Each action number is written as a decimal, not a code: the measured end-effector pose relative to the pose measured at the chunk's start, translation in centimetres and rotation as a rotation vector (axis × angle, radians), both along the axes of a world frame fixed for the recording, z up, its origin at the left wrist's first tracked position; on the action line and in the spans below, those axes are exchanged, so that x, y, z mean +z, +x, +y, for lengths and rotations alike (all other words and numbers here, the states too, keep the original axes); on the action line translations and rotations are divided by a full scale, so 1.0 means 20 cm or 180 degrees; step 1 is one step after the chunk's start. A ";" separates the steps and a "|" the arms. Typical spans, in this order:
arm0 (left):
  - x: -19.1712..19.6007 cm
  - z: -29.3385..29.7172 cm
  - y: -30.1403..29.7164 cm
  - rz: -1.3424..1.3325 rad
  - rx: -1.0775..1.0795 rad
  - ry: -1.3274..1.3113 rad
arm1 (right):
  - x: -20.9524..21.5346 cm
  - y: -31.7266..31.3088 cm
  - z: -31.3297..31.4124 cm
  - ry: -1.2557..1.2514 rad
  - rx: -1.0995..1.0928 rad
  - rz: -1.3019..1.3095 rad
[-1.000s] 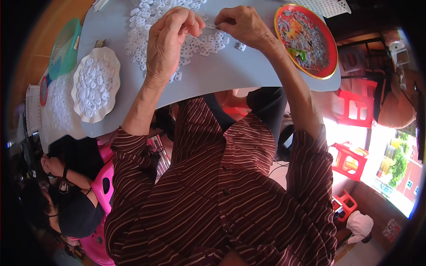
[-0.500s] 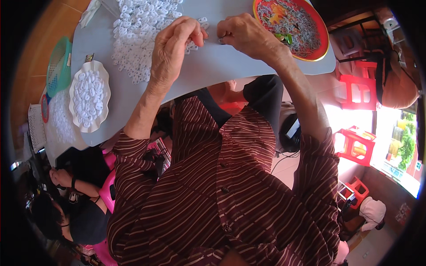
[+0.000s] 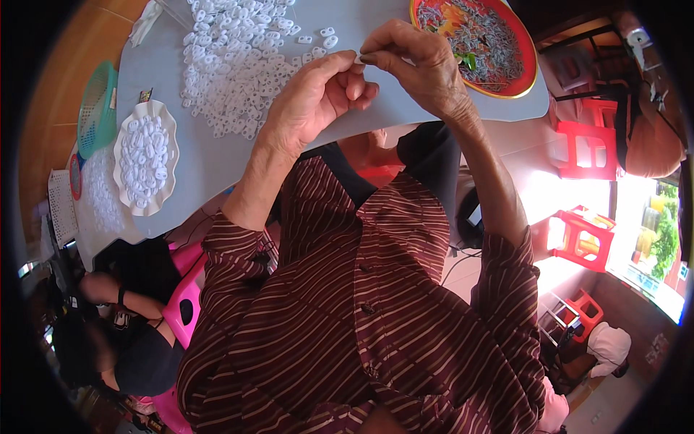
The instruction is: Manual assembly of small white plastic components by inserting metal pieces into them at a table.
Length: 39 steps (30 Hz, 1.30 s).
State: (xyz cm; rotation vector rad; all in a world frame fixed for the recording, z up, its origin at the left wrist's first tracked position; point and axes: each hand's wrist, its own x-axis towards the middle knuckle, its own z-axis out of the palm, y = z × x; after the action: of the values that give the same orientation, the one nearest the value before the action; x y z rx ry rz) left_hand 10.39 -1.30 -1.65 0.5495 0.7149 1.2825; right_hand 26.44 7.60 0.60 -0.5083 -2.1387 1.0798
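The left hand (image 3: 312,100) and right hand (image 3: 425,66) were together, tip to tip, above the surface (image 3: 210,168), anything pinched there too small to tell, between heaped white two-holed pieces (image 3: 238,87) and a red tray (image 3: 528,56) of grey bits (image 3: 495,54).

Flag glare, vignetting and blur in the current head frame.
Head view: glare blows out the floor at right, near the bright opening; head view: corners fall to black around the fisheye rim; head view: another person's hand at lower left is smeared; head view: left hand and right hand look fairly sharp, but anything where they meet is too small to identify.
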 end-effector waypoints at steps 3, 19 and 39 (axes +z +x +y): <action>0.00 0.00 0.02 -0.0167 -0.0164 -0.0129 | -0.03 0.02 0.00 -0.0008 0.0138 0.0251; -0.01 -0.06 0.11 0.2662 0.1052 0.0984 | -0.02 0.05 -0.03 -0.0578 -0.0441 -0.0302; -0.01 -0.09 0.15 0.2458 0.1078 0.0815 | 0.12 -0.13 0.29 0.1717 0.0173 -0.1890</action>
State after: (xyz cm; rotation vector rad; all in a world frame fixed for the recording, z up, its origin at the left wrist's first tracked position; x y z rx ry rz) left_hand 13.49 -3.05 -1.94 1.2036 1.3311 1.4856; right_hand 23.93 13.34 2.91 -0.5530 -2.8364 0.3475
